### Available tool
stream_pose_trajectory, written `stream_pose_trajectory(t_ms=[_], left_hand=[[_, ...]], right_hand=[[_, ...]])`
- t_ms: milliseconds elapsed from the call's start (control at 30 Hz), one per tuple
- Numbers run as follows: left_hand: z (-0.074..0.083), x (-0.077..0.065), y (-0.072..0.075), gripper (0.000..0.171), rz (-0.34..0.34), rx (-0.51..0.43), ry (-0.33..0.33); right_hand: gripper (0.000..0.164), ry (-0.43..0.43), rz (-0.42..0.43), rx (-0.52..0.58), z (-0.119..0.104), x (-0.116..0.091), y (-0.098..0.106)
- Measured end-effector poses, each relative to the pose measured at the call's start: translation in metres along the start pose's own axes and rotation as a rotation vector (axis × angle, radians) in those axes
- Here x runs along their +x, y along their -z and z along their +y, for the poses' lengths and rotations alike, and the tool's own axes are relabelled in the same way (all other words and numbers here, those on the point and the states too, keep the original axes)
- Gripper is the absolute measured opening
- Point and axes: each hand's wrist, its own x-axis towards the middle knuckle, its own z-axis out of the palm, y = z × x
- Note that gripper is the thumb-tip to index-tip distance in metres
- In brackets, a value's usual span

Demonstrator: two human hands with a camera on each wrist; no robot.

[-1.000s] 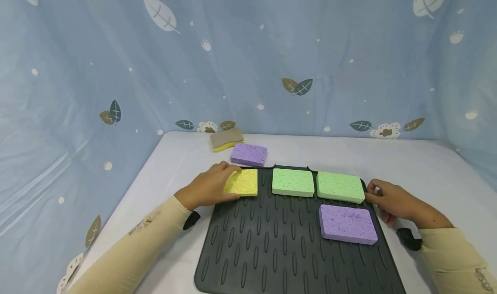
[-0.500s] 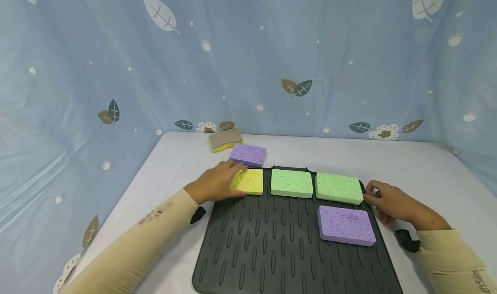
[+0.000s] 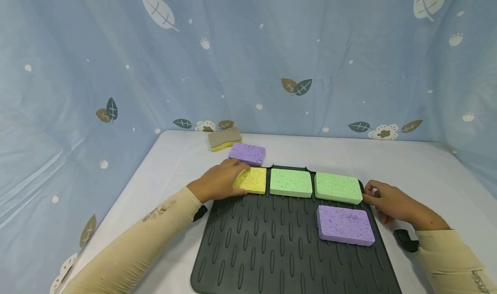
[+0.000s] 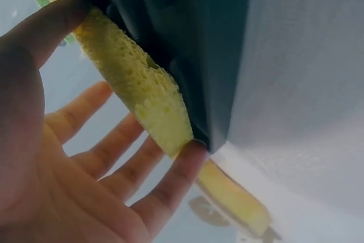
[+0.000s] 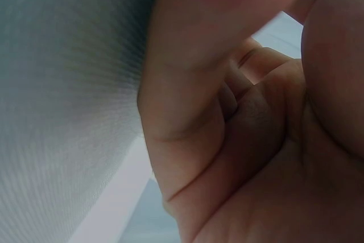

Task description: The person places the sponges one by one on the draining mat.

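Note:
In the head view my left hand [image 3: 221, 181] holds a yellow sponge [image 3: 252, 181] by its left end at the back left of a black ridged mat [image 3: 248, 251]. The left wrist view shows the thumb on one long edge of the yellow sponge [image 4: 136, 83] and the fingers on the other side. Right of it lie a green sponge [image 3: 291, 183] and a second green sponge [image 3: 338, 188]. My right hand [image 3: 392, 203] rests by the mat's right edge, fingers loosely curled, thumb tip at the second green sponge's corner. Nothing shows inside that hand in the right wrist view.
A purple sponge [image 3: 345, 225] lies on the mat in front of the second green one. Behind the mat, another purple sponge [image 3: 248, 153] sits near a beige-and-yellow sponge [image 3: 225, 137] on the white table [image 3: 400, 160]. A blue patterned curtain [image 3: 240, 56] hangs at the back and left.
My left hand has slid the yellow sponge to the right along the mat's back edge, closer to the first green sponge. The right hand has stayed almost still.

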Motion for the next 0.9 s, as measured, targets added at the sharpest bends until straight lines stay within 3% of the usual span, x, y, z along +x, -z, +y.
stream_pose_trajectory(t_ms=[467, 700, 900], left_hand=[[-0.002, 0.000, 0.001, 0.069, -0.031, 0.026, -0.016], [-0.005, 0.007, 0.016, 0.066, -0.024, 0.056, -0.016], [-0.019, 0.020, 0.026, 0.059, 0.003, 0.009, 0.010]], right_hand=[[0.023, 0.006, 0.006, 0.016, 0.000, -0.002, 0.001], [0.023, 0.010, 0.002, 0.019, 0.000, -0.003, 0.001], [0.021, 0.011, 0.005, 0.015, -0.001, -0.001, 0.000]])
